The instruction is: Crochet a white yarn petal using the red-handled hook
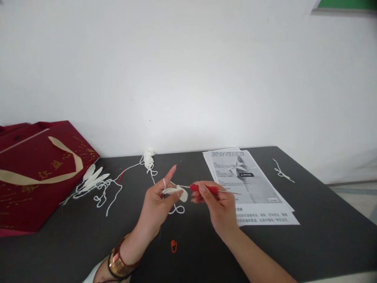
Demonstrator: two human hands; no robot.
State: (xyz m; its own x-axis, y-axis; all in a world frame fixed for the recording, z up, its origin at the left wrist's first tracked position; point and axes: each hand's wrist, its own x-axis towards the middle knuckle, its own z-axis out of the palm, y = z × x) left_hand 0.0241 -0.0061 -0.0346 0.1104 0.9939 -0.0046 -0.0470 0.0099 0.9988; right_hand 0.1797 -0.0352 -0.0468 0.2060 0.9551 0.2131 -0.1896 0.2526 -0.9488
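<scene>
Between thumb and fingers, my left hand (pixel 160 198) pinches a small white crochet piece (pixel 183 195). Its index finger points up with white yarn (pixel 164 182) looped round it. My right hand (pixel 216 204) is closed on a crochet hook (pixel 206 188) with a red grip; a thin metal end sticks out to the right. A strand of yarn runs from the crochet piece to the hook's left end, where the tip is too small to make out. A loose loop of yarn (pixel 178 210) hangs below the piece.
A small heap of white yarn (pixel 149 157) lies near the wall. Leaf-shaped white crochet pieces (pixel 93 179) with tails rest beside a dark red gift bag (pixel 44 173). Printed sheets (pixel 265 196) lie right of my hands, a tied yarn scrap (pixel 281 171) beyond. An orange stitch marker (pixel 173 246) sits in front.
</scene>
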